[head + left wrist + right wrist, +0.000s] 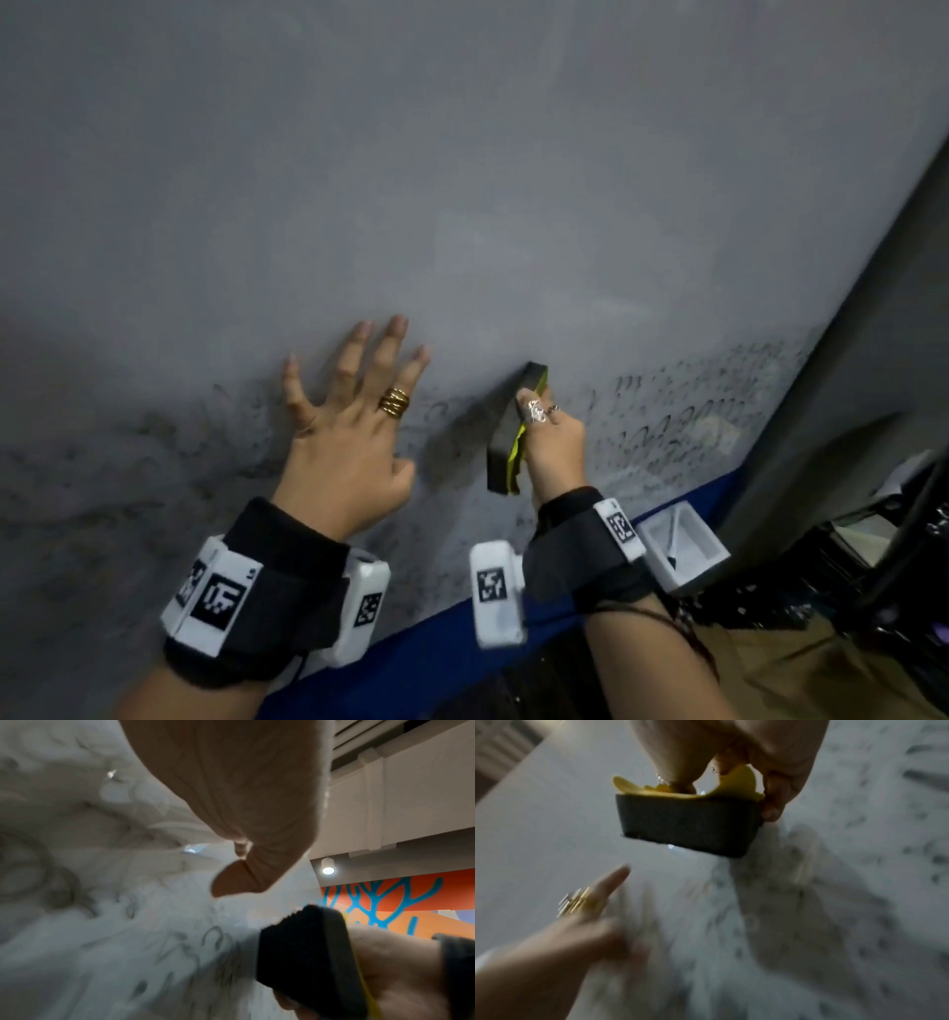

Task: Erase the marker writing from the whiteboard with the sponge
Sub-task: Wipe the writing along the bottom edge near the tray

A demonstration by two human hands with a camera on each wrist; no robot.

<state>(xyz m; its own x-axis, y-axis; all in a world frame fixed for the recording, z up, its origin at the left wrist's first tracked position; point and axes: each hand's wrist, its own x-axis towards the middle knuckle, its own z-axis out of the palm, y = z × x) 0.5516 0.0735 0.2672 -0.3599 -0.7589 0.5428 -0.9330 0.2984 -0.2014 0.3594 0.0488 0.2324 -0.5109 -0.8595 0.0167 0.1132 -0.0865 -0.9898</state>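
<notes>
Hands at whiteboard: left hand spread flat.
Right hand pinched sponge beside smudged writing.

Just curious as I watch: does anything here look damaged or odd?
Yes. The sponge in the right hand looks worn: its yellow backing is torn and curls away from the dark pad. The whiteboard is smeared grey around the remaining writing.

Sponge on whiteboard, right of left hand
</notes>
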